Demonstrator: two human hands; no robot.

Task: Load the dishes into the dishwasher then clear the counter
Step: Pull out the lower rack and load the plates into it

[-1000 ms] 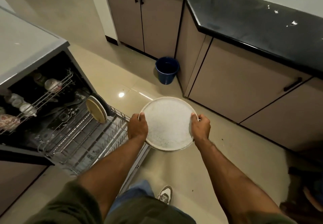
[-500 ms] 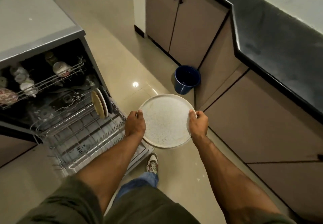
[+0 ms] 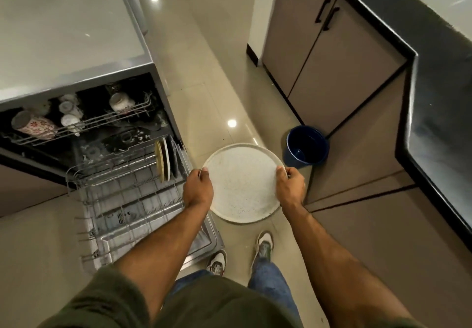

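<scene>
Plate: a large, round, speckled white plate (image 3: 242, 183), held flat and face up in the air over the tiled floor (image 3: 209, 92), just right of the open dishwasher (image 3: 107, 133).
Left hand: the left hand (image 3: 198, 189) grips the plate's left rim, thumb on top and fingers curled underneath.
Right hand: the right hand (image 3: 291, 187) grips the right rim the same way, thumb over the edge and fingers wrapped below.
Lower rack: the lower rack (image 3: 127, 200) is pulled out over the dropped door; three plates (image 3: 166, 159) stand on edge at its back right corner, close together. The rest of its wires are bare.
Upper rack: the upper rack (image 3: 76, 123) holds several cups, among them a floral mug (image 3: 33, 124) lying on its side at the left.
Bucket: a dark blue bucket (image 3: 306, 147) stands on the floor against the cabinets (image 3: 319, 54), just beyond the plate's right edge.
Counter: a black counter (image 3: 439, 92) runs along the right side.
Feet: two sneakers (image 3: 264, 244) stand on the floor below the plate, beside the door's edge.
</scene>
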